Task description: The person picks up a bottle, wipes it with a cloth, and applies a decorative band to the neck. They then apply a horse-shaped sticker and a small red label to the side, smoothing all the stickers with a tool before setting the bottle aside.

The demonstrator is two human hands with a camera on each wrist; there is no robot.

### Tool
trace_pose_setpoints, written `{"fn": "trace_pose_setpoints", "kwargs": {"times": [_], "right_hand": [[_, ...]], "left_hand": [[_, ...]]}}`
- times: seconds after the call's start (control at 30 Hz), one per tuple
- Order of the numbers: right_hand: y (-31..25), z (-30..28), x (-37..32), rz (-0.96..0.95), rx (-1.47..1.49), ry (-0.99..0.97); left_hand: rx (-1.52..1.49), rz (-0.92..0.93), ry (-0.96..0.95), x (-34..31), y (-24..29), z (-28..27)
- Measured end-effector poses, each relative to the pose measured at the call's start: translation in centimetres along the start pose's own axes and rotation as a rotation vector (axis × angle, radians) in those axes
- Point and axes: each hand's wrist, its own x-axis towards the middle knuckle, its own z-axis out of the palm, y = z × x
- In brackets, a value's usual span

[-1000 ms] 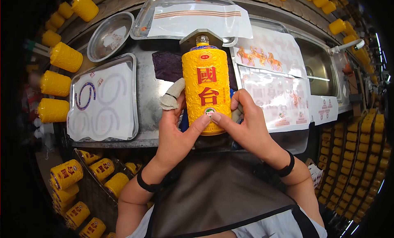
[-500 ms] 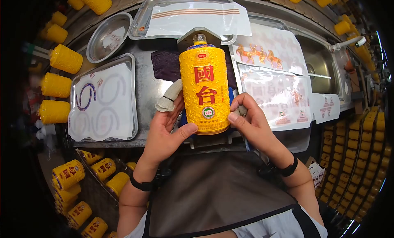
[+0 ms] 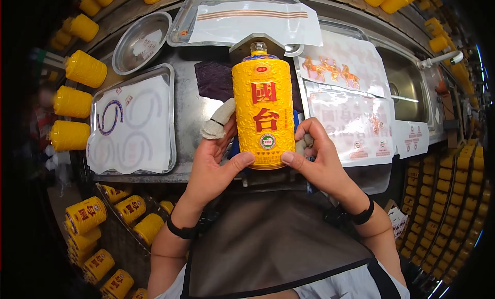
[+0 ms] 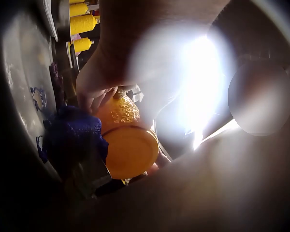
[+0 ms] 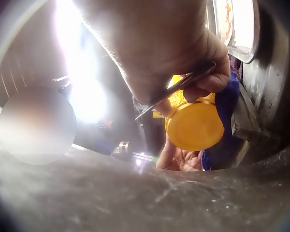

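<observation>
A yellow embossed bottle [image 3: 264,100] with large red characters lies face up, its glass neck against a metal bracket [image 3: 242,49]. Near its base is a round green-and-white label [image 3: 267,141]. My left hand [image 3: 214,167] flanks it, thumb touching the lower left edge, fingers extended along the side; a pale cloth cover [image 3: 223,116] wraps one finger. The right thumb touches the lower right edge, and the other fingers of my right hand [image 3: 325,167] curl round a thin pointed metal tool [image 5: 157,103], visible in the right wrist view. Blue cloth [image 5: 227,101] sits under the bottle.
On the left, a tray [image 3: 172,118] holds a sheet of oval decals; a round metal bowl [image 3: 119,54] stands behind. Decal sheets [image 3: 350,118] lie at right beside a sink [image 3: 412,100]. Dark purple cloth [image 3: 214,81] lies behind the bottle. More yellow bottles [image 3: 85,69] surround the bench.
Both thumbs have parted from the round label to the bottle's lower left and right edges, uncovering the label. The bottle remains on its support.
</observation>
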Motion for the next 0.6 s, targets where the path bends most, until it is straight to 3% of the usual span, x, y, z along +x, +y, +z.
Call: {"fn": "trace_pose_setpoints", "kwargs": {"times": [0.27, 0.37, 0.6], "right_hand": [[-0.2, -0.3, 0.0, 0.005, 0.047, -0.038], [-0.7, -0.9, -0.2, 0.122, 0.278, -0.11], [-0.7, -0.8, -0.3, 0.102, 0.34, -0.127]], "left_hand": [[-0.054, 0.012, -0.038, 0.0, -0.5, -0.7], [-0.129, -0.001, -0.059, 0.0, -0.5, -1.4], [-0.141, 0.01, -0.087, -0.1, -0.7, -1.5]]}}
